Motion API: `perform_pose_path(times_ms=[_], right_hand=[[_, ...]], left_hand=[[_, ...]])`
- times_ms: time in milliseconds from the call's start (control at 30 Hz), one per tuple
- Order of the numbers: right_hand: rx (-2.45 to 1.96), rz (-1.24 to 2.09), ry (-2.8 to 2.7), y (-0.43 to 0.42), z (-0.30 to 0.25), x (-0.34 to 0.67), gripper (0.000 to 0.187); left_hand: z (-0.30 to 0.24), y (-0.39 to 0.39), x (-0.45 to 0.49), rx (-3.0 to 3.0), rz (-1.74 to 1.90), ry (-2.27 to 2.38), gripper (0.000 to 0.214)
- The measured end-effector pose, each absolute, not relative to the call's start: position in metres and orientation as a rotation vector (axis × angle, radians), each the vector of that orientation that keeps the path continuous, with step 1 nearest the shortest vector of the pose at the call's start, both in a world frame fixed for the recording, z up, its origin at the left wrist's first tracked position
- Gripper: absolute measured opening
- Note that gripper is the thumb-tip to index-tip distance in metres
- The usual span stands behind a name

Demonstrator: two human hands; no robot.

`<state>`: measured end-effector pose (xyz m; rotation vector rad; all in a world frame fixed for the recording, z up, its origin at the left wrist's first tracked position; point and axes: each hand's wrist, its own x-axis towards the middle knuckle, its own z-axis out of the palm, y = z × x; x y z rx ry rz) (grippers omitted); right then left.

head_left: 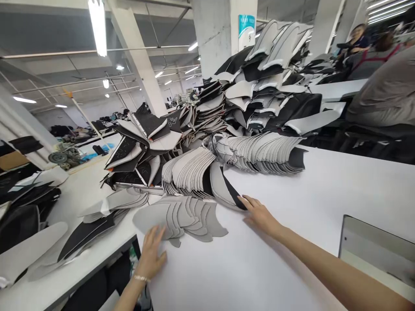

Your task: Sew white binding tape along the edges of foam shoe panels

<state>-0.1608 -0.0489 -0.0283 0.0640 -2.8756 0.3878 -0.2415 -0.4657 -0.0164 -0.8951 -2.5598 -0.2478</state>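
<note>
**Hands on grey cut pieces at a white table**

At the near edge of the white table (292,268), the left hand (151,255) lay flat with fingers spread, touching the rim of a fanned stack of grey pieces (181,218). Just beyond, the right hand (261,214) reached forward, open and holding nothing, its fingertips on a grey and black piece (223,188) leaning against a row of stacked pieces (191,170). Behind them rose a tall heap of grey and black pieces (259,86). A seated person (385,90) was far right.
</note>
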Motion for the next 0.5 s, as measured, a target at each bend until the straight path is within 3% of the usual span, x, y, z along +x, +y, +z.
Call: perform_pose_path(times_ms=[133, 333, 500], right_hand=[[0.231, 0.267, -2.905, -0.051, -0.034, -0.185, 0.034], [0.547, 0.145, -2.707, -0.026, -0.048, -0.074, 0.039], [0.743, 0.243, -2.712, -0.051, -0.023, 0.042, 0.054]], left_hand=[[-0.024, -0.447, -0.264, -0.862, -0.214, -2.585, 0.054], [-0.017, -0.464, -0.277, -0.959, -0.339, -2.596, 0.041], [0.01, -0.456, -0.298, -0.84, -0.286, -2.634, 0.036]])
